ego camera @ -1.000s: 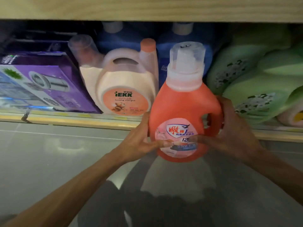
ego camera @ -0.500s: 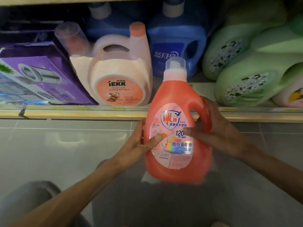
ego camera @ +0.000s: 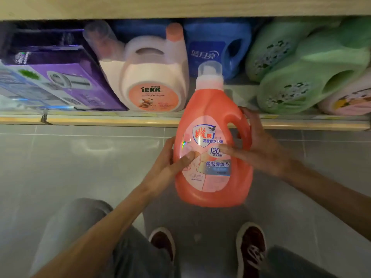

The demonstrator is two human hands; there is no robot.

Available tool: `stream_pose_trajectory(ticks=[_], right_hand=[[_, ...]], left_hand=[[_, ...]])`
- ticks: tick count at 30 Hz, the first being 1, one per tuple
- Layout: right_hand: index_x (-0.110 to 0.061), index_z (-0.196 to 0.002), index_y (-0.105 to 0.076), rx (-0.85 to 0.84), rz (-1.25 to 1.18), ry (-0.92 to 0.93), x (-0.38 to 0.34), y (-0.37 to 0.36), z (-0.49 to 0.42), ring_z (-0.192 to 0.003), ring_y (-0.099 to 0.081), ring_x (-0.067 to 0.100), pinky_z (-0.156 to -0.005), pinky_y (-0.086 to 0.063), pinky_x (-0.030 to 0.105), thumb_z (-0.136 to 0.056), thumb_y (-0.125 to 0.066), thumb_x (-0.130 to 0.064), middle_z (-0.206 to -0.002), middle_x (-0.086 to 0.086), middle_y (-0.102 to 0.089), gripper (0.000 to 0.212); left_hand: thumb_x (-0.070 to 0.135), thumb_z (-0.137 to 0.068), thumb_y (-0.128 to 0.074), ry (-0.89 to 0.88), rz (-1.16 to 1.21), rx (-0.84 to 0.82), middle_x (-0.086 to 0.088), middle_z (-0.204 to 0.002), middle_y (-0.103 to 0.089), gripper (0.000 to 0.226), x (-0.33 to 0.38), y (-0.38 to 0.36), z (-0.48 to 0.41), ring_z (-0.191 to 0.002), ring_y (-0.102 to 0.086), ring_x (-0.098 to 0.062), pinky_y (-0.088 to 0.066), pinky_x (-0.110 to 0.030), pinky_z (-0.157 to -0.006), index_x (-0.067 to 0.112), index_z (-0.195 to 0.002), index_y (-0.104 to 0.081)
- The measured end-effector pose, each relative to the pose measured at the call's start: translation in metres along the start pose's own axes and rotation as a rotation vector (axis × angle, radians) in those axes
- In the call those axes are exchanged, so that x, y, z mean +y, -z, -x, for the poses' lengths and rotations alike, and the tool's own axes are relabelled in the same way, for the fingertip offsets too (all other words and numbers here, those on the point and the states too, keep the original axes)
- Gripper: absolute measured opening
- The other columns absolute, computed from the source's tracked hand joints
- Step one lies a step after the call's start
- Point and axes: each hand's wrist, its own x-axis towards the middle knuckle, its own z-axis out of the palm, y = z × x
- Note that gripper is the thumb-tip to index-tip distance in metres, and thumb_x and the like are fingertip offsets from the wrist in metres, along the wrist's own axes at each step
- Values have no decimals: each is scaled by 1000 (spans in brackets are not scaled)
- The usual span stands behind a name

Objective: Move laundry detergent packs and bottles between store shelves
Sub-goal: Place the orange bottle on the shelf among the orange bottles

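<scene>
An orange detergent bottle (ego camera: 212, 183) with a clear cap and a pink label hangs upright in the air in front of the low shelf (ego camera: 120, 119). My left hand (ego camera: 168, 167) grips its left side, thumb lying across the label. My right hand (ego camera: 259, 145) holds the handle side, fingers curled behind the handle and thumb on the label. On the shelf stand a cream IEKK jug (ego camera: 154, 77) and a blue bottle (ego camera: 218, 47) behind the gap above the orange bottle's cap.
A purple box (ego camera: 60, 77) sits at the shelf's left. Green bottles (ego camera: 313, 77) lie stacked on the right, with a pink one (ego camera: 349, 99) at the far right. A wooden shelf board (ego camera: 180, 7) runs overhead. Grey tiled floor and my two shoes (ego camera: 251, 251) lie below.
The orange bottle has come down and toward me, away from the shelf opening, still gripped by both hands. My view has tilted downward, showing my legs and shoes.
</scene>
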Motion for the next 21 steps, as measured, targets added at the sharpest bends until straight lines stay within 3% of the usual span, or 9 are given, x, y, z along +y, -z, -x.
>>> stream_pose_trajectory(ticks=[4,9,12,17,21], right_hand=[[-48,-140,-21,-41,-103,-18,-46,18,34,-118,-61,15,-100,-49,51,-53,-78,-78,-136,-11,-54,108],[-58,-134,-25,-5,-136,-24,-117,44,89,-127,-54,8,-105,-45,51,-55,-82,-72,-134,-16,-55,98],[-48,-138,-24,-31,-152,-36,-166,62,113,-126,-55,11,-103,-47,51,-57,-83,-69,-134,-10,-55,102],[-44,-143,-19,-81,13,-8,-259,103,151,-126,-54,12,-102,-48,49,-53,-77,-79,-140,-12,-51,113],[-44,-142,-19,-127,13,55,-330,136,179,-130,-49,3,-106,-46,43,-57,-76,-76,-146,-14,-43,107]], left_hand=[[29,-84,-66,59,17,-27,5,-119,-70,61,45,2,50,-97,-74,-11,-59,-23,-69,19,-138,-41],[22,-90,-69,89,19,-60,9,-112,-73,56,103,6,112,-95,-75,-9,-59,-21,-68,21,-138,-40],[25,-85,-73,116,48,-44,7,-114,-73,62,140,11,152,-96,-75,-12,-60,-24,-69,23,-138,-40],[22,-89,-71,132,121,-24,1,-120,-71,57,210,14,231,-99,-75,-17,-61,-27,-71,24,-137,-41],[28,-91,-69,122,149,37,5,-119,-72,50,265,11,292,-99,-75,-15,-60,-26,-70,28,-134,-43]])
